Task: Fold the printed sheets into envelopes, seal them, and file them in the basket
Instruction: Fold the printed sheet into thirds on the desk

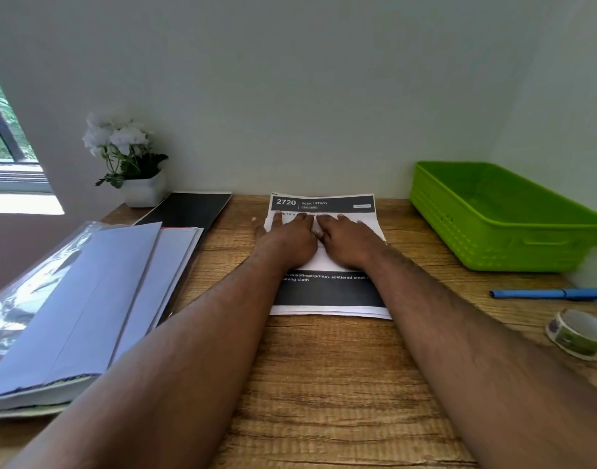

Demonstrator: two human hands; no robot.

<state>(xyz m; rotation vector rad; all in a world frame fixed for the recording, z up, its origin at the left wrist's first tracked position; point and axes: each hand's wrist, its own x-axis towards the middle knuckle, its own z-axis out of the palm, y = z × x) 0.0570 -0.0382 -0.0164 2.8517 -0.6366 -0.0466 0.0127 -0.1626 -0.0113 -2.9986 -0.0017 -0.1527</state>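
Note:
A stack of printed sheets (327,296) with black bands and the number 2720 lies in the middle of the wooden desk (324,384). The top sheet is folded over, white side up. My left hand (290,240) and my right hand (347,242) lie flat side by side on the folded part, fingers spread and pressing down. A pile of white envelopes (87,309) rests at the left on a clear plastic sleeve. The green plastic basket (513,245) stands at the back right and looks empty.
A white pot of white flowers (131,164) stands at the back left beside a black folder (188,208). A blue pen (547,294) and a roll of tape (578,333) lie at the right. The wall is just behind the sheets. A window is at far left.

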